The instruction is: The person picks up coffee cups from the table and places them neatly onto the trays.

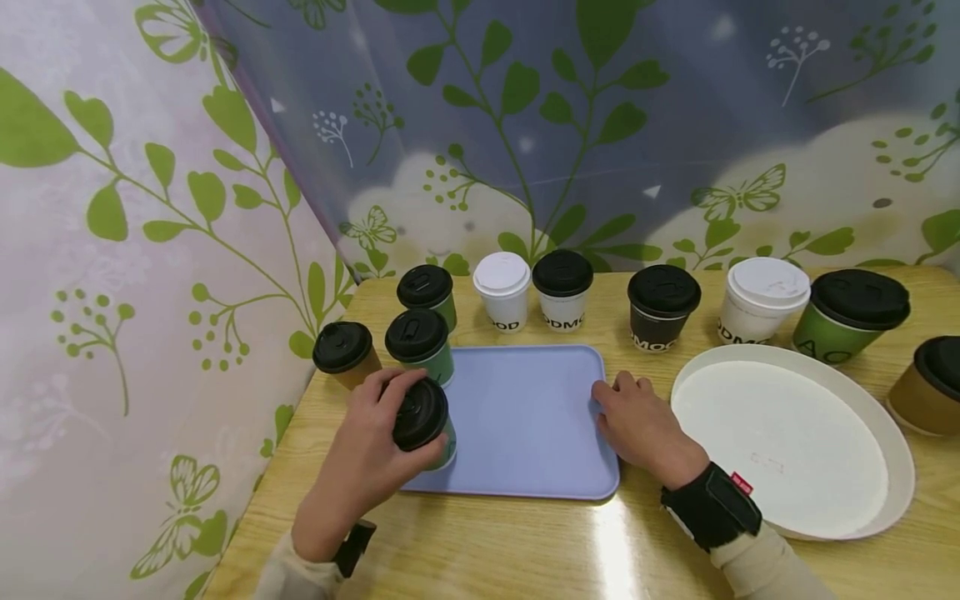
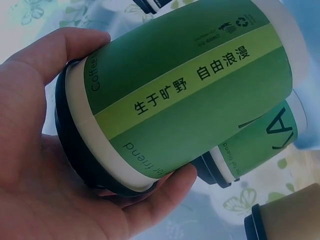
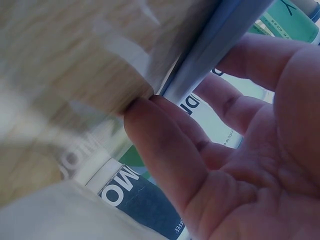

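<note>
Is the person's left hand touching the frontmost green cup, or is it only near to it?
Touching. The left wrist view shows the left hand curled around the green cup at its lid, gripping from both sides.

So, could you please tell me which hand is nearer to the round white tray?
The right hand, at the edge of the blue tray, just beside the round white tray. The left hand is farther away, holding a green cup at the opposite end.
</note>
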`<state>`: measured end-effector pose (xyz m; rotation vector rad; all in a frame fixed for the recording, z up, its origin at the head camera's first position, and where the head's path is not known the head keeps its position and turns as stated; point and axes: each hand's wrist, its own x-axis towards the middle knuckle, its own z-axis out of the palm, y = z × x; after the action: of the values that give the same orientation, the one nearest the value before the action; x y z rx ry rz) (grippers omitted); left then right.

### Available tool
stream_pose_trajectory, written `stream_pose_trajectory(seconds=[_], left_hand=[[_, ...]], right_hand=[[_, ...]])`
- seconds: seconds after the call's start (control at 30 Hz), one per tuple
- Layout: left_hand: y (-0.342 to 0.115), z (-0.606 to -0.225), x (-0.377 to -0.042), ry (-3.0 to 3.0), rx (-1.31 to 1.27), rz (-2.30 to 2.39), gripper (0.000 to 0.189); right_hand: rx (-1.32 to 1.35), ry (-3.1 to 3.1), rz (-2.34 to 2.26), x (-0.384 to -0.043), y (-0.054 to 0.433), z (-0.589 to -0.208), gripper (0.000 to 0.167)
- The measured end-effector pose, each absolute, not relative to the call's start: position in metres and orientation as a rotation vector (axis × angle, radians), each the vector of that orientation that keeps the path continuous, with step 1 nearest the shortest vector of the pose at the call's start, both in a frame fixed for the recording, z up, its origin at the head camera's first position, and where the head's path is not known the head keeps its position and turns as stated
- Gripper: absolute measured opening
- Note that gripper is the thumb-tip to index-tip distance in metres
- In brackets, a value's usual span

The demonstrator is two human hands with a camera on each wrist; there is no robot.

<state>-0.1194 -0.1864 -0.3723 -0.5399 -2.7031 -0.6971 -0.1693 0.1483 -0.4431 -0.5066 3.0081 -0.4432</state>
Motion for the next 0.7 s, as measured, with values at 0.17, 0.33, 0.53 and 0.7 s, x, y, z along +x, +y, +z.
stream_pose_trajectory(seconds=[0.17, 0.33, 0.53, 0.7], left_hand=[[-0.185, -0.373, -0.121, -2.711, -0.536, -0.699, 0.072], [-0.187, -0.375, -0.121, -2.732, -0.502, -0.713, 0.071], [-0.193, -0.377, -0.121, -2.751, -0.455, -0.735, 0.072], [-0.200, -0.379, -0.118, -2.763, -0.409, -0.759, 0.072]], right_hand=[[-0.494, 3.000, -0.442, -0.170, 0.148, -0.443, 0.025], [-0.492, 2.987, -0.445, -0.169, 0.147, -0.442, 0.027], [-0.491, 2.998, -0.439, -0.169, 0.147, -0.442, 0.025], [-0.490, 2.998, -0.439, -0.169, 0.148, -0.442, 0.026]])
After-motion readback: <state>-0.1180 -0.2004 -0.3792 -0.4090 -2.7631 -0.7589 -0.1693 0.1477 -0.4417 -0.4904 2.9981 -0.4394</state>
